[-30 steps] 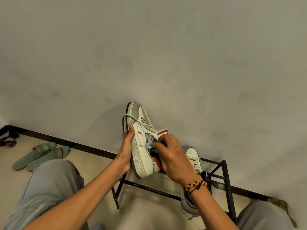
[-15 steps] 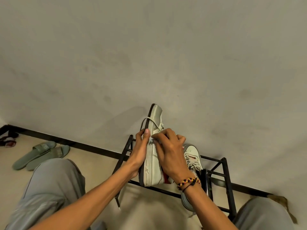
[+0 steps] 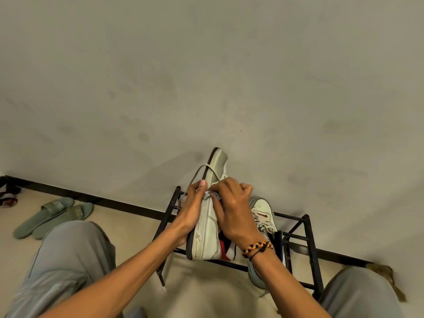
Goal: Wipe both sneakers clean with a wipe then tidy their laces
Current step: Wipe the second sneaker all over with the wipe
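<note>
The black metal shoe rack stands against the pale wall, and everything else sits in relation to it. Above its near rail, held up in the air, is a white sneaker with a dark sole edge, toe pointing up toward the wall and heel low, just over the rack's front bar; a red and dark lining shows at its collar. The left hand grips this sneaker along its sole side, fingers curled round the edge and the thumb lying against the upper. A loop of pale lace arcs from the sneaker over that thumb, and a loose end trails down past the rack's left post. The right hand is closed with curled fingers, pinching a small crumpled wipe and pressing it to the side of the held sneaker, close beside the left thumb. A braided bracelet of yellow, red and black circles the right wrist. The second sneaker rests on the rack itself, to the right of the held one, toe toward the wall, partly hidden behind the right wrist, its laces loose. Left of the rack, well apart on the light floor beside the dark baseboard, lies a pair of green slides. Nearer than the rack, grey-trousered knees frame the bottom corners of the view.
</note>
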